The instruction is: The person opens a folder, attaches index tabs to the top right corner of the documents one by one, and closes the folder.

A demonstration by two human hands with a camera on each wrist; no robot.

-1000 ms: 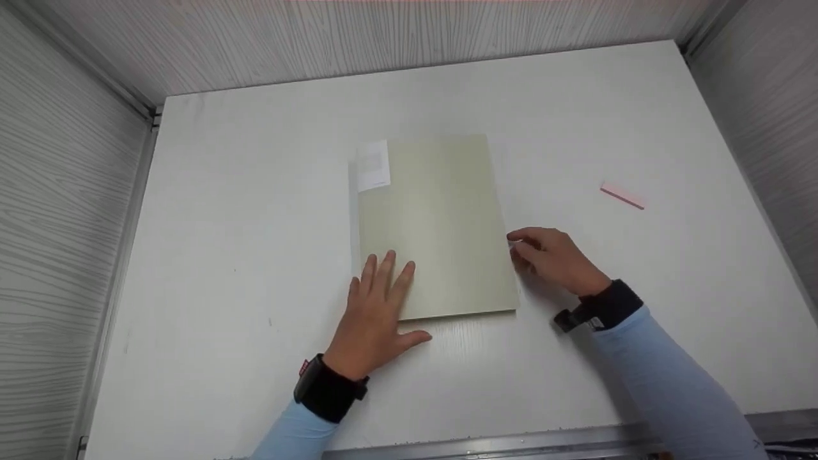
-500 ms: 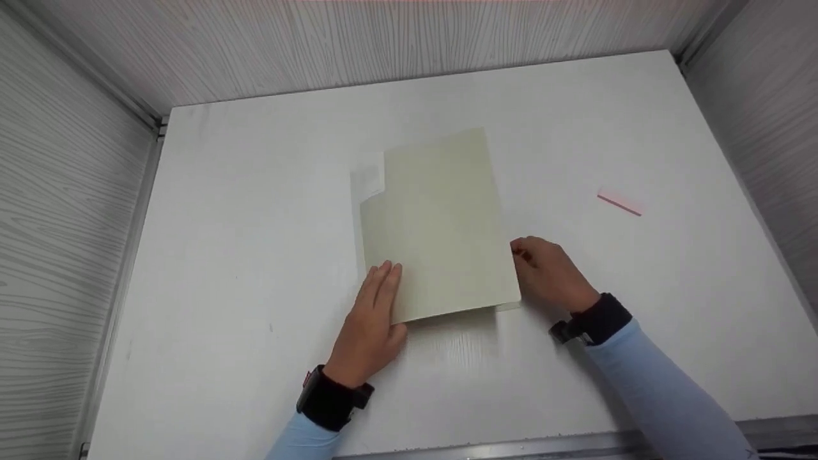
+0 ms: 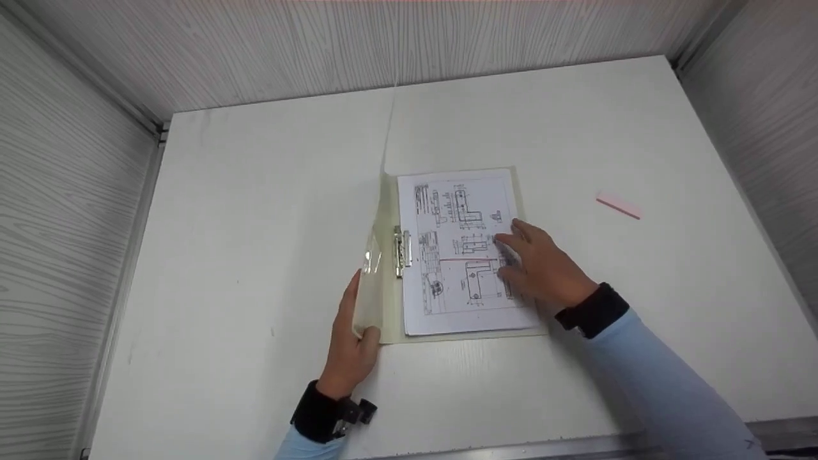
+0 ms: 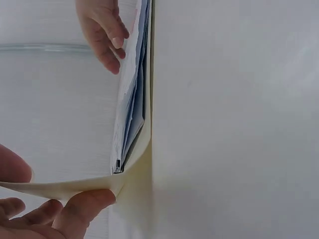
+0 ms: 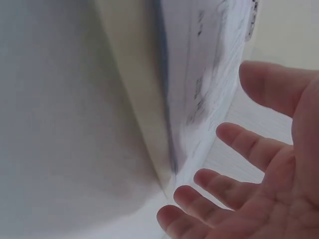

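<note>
Mid-table, a folder [image 3: 392,316] lies with its cover [image 3: 369,310] raised at nine o'clock.
At eight o'clock the left hand [image 3: 350,351] pinches the cover's edge; a slipping pinch could drop it over the papers [image 3: 470,252] and the clip [image 3: 401,252]. At three o'clock the right hand [image 3: 546,267] holds nothing, fingers spread; I cannot tell whether they touch the papers, but a careless sweep could crease them.

L hand [image 3: 350,348] pinches w/ thumb one side, fingers opp. R hand [image 3: 548,269] relaxed, fingers apart & slightly bent, thumb well apart fr. index, palm seen in R-wrist view. R forearm [image 3: 661,377], blue-sleeved, angles in fr. lower R; L forearm [image 3: 310,449], likewise sleeved, shows only a short bit at bottom edge.
</note>
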